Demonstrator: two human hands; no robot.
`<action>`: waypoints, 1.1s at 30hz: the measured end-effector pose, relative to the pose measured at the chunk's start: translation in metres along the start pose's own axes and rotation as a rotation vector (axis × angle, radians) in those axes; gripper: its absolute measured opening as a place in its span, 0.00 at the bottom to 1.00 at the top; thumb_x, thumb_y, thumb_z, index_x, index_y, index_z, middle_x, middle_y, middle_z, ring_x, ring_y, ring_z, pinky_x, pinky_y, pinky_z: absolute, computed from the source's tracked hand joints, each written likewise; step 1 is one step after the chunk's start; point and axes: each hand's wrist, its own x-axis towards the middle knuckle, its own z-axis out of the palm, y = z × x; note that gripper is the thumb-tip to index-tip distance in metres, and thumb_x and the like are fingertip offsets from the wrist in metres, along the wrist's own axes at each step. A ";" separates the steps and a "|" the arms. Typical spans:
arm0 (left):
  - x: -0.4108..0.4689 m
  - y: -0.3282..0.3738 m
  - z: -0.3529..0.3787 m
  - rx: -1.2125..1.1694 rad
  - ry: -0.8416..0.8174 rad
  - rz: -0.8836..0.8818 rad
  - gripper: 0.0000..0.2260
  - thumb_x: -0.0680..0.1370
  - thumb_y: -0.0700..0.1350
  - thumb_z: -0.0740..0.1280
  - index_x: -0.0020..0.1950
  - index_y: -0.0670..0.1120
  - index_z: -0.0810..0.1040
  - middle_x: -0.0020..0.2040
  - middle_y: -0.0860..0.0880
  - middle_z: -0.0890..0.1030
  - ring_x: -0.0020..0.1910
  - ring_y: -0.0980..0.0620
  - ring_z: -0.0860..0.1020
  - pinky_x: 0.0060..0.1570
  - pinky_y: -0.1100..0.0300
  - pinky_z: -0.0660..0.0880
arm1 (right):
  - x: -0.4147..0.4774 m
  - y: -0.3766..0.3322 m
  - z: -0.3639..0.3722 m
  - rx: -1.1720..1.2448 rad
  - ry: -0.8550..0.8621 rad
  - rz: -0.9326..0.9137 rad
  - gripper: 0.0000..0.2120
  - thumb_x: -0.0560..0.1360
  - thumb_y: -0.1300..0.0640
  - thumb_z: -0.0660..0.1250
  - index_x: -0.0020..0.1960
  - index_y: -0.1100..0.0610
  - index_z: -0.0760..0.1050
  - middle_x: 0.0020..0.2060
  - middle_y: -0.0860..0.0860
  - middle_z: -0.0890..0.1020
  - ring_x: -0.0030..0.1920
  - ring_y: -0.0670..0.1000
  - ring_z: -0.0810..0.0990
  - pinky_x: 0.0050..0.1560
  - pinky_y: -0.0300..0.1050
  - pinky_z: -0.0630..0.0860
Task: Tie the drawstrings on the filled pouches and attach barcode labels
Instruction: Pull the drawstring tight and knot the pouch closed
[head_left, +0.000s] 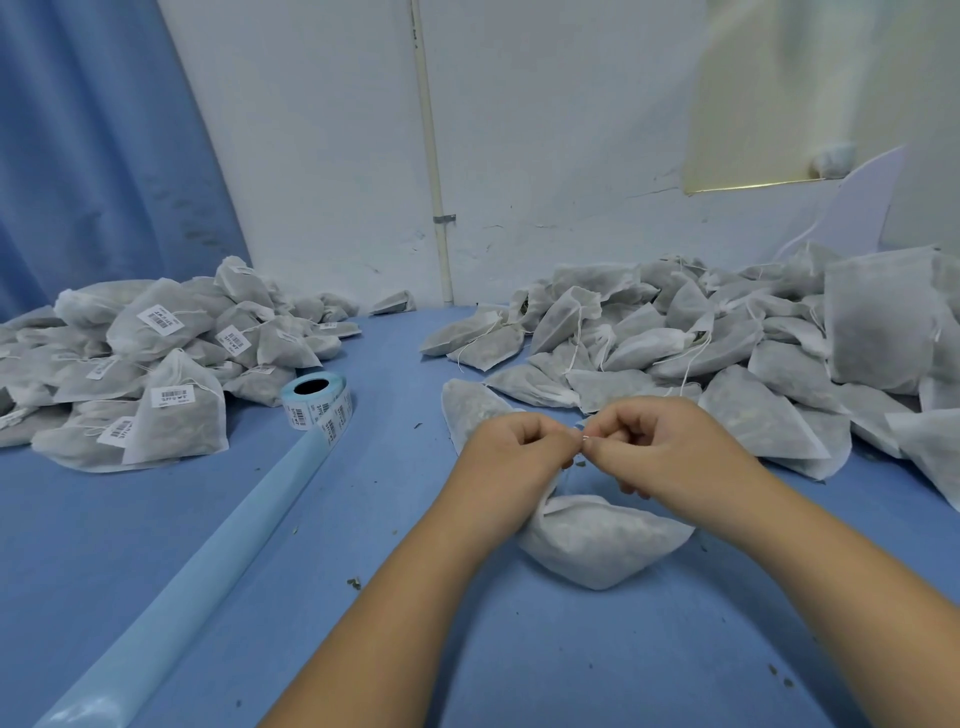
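Observation:
A filled white fabric pouch (602, 540) lies on the blue table in front of me, its neck raised toward my hands. My left hand (511, 447) and my right hand (660, 441) meet above it, fingertips together, each pinching the pouch's thin white drawstring (583, 439). The knot itself is hidden by my fingers. A roll of barcode labels (316, 399) stands to the left, its blue backing strip (208, 571) trailing toward the near left edge.
A heap of labelled pouches (140, 364) fills the left of the table (519, 649). Several unlabelled pouches (701, 343) with loose strings are piled at the right and back. Another pouch (467, 410) lies just behind my left hand. Herb crumbs dot the cloth.

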 end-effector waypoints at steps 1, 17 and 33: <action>0.000 0.000 0.000 -0.003 0.000 -0.002 0.11 0.77 0.48 0.69 0.34 0.50 0.79 0.29 0.54 0.74 0.28 0.56 0.71 0.31 0.64 0.67 | 0.000 0.000 0.000 0.001 0.008 0.002 0.04 0.70 0.54 0.71 0.37 0.53 0.81 0.24 0.44 0.73 0.28 0.45 0.72 0.30 0.35 0.70; -0.001 0.003 -0.006 -0.199 -0.134 -0.066 0.14 0.78 0.45 0.69 0.32 0.46 0.76 0.24 0.54 0.70 0.23 0.57 0.67 0.25 0.66 0.64 | -0.004 -0.008 -0.001 -0.077 0.016 -0.042 0.05 0.66 0.59 0.67 0.33 0.51 0.76 0.25 0.46 0.72 0.30 0.47 0.70 0.36 0.46 0.71; 0.003 -0.004 -0.009 -0.370 -0.217 -0.076 0.11 0.75 0.45 0.69 0.34 0.44 0.76 0.35 0.47 0.69 0.28 0.54 0.65 0.27 0.62 0.61 | -0.006 -0.018 0.003 0.111 0.012 0.071 0.05 0.66 0.53 0.67 0.32 0.51 0.78 0.24 0.47 0.77 0.28 0.46 0.74 0.31 0.42 0.71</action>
